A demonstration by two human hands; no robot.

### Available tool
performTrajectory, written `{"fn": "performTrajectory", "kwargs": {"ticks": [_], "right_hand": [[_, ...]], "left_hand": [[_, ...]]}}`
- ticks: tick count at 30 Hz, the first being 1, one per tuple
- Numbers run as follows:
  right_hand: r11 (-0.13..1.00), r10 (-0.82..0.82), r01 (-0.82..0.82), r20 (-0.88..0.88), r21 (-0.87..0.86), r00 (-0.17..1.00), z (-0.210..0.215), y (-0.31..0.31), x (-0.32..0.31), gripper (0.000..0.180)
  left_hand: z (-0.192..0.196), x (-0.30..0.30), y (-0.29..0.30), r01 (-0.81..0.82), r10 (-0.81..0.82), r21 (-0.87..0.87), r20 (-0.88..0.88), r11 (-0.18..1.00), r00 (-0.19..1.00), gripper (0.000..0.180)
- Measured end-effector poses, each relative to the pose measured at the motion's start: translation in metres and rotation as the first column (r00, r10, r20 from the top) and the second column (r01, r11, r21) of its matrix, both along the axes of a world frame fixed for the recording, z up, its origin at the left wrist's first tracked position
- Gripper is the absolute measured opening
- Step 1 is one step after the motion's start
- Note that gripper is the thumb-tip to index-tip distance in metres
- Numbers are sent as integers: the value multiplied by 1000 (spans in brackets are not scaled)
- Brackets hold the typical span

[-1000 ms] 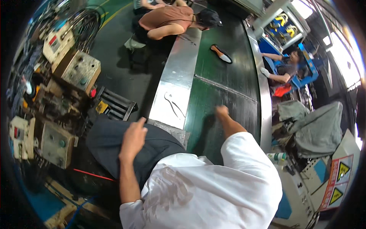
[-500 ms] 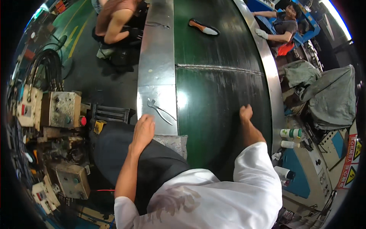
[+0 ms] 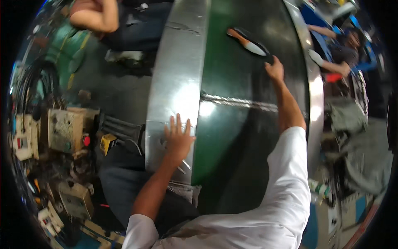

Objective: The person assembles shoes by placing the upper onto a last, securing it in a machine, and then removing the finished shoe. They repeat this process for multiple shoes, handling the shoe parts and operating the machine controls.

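My right hand reaches far over the dark green belt, its fingers closed at the toe of a shoe. The shoe is black-edged, with an orange-brown and white inside, and lies slantwise with its toe toward me. My left hand is open, fingers spread, over the metal ledge along the belt's left side. It covers most of a pair of pliers; the handle ends show beside the wrist. Whether the palm touches them is hidden.
A metal seam crosses the belt. Another tool lies farther up the metal ledge. One co-worker sits at far left, another at far right. A control box with a red button stands left.
My right hand has stretched forward from above the near belt to the shoe's toe. My left hand has moved onto the ledge over the pliers and spread its fingers. The view has shifted.
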State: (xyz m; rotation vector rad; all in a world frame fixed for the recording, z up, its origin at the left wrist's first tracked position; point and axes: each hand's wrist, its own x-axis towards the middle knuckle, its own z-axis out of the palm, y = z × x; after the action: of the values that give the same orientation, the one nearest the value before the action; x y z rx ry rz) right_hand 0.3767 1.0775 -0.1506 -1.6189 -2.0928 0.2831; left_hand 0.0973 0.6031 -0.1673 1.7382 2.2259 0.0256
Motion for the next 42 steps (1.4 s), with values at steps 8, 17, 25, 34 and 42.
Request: {"fn": "performTrajectory", "kwargs": {"ticks": [8, 17, 25, 34, 42], "right_hand": [[988, -63, 69, 47, -137, 997, -82, 118, -22, 102], [891, -201, 156, -61, -426, 978, -97, 4, -109, 107], [683, -249, -352, -656, -640, 712, -16, -259, -91, 58], [339, 304, -669, -596, -662, 743, 83, -565, -179, 87], [-109, 501, -814, -738, -571, 451, 125, -653, -226, 73]], "left_hand": [[-3, -1, -4, 1, -1, 181, 4, 984, 1000, 82], [3, -4, 1, 5, -1, -101, 40, 995, 999, 82], [28, -71, -38, -329, 135, 178, 661, 928, 738, 62], [164, -168, -183, -656, -24, 364, 884, 661, 467, 51], [184, -163, -372, -678, 442, 511, 516, 529, 734, 26]]}}
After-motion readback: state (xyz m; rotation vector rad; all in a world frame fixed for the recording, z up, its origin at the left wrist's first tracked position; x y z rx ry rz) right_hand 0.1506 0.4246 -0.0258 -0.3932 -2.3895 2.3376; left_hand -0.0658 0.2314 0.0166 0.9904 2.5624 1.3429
